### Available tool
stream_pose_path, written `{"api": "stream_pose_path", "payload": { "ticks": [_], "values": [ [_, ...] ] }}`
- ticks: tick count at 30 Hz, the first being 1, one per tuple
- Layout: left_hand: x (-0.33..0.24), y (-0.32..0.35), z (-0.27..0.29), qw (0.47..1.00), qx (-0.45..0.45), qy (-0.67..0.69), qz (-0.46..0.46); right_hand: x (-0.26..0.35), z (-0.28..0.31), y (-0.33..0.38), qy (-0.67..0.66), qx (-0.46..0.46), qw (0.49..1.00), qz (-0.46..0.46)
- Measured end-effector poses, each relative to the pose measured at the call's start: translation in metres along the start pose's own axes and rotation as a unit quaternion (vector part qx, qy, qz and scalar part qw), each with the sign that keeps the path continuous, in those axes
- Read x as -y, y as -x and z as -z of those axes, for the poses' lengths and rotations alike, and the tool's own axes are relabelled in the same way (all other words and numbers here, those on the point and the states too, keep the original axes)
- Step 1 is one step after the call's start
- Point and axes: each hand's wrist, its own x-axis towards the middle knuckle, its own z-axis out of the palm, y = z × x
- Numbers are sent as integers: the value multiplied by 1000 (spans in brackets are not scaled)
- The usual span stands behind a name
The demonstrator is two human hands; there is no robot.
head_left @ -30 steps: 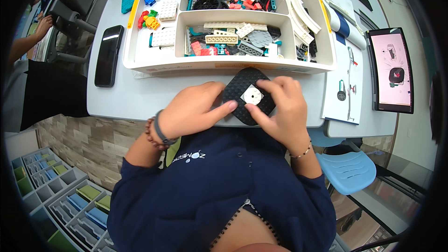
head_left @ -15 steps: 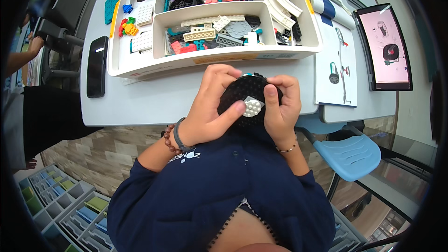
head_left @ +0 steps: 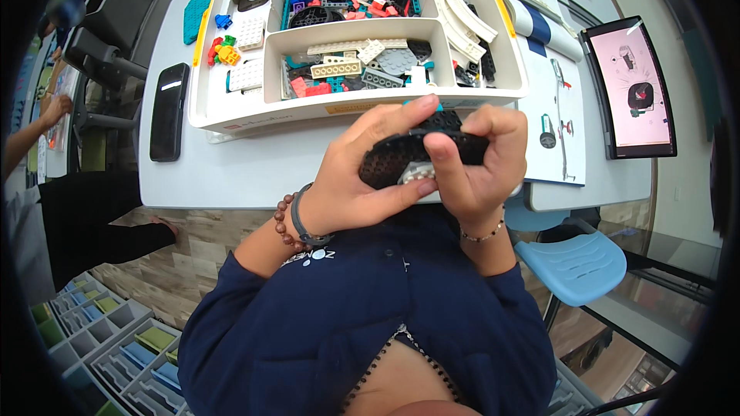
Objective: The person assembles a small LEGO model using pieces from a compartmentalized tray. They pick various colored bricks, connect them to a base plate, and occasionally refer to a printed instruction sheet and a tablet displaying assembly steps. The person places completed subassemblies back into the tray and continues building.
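Note:
Between my hands is a black round building-brick plate [head_left: 382,163], tilted so it shows nearly edge-on. A white studded round piece [head_left: 415,172] is fixed to its near face. Black bricks [head_left: 444,119] and a bit of teal show on its far side. My left hand [head_left: 347,169] is closed round the plate's left side, thumb by the white piece and fingers reaching over the top. With thumb and bent fingers, my right hand [head_left: 487,162] grips the right side. Part of the assembly is hidden by my fingers.
A white sorting tray [head_left: 339,106] of bricks stands beyond my hands. At left lies a black phone [head_left: 169,112]; at right are a printed sheet [head_left: 549,127] and a tilted screen [head_left: 634,92]. A blue chair [head_left: 574,263] stands right. Another person's hand [head_left: 54,110] shows far left.
The round plate has tipped from facing me to nearly edge-on, exposing the bricks behind it. My right hand has shifted its grip, its thumb now upright against the plate.

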Motion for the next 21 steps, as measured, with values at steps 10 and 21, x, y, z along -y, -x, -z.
{"api": "stream_pose_path", "payload": {
  "ticks": [10,21],
  "values": [
    [-4,-20,16,994,-77,32,-71,-2,-24,-48,21,15,997,79],
    [-7,-25,31,993,-80,66,-61,1,-37,-66,-22,53,996,64]
  ]
}}
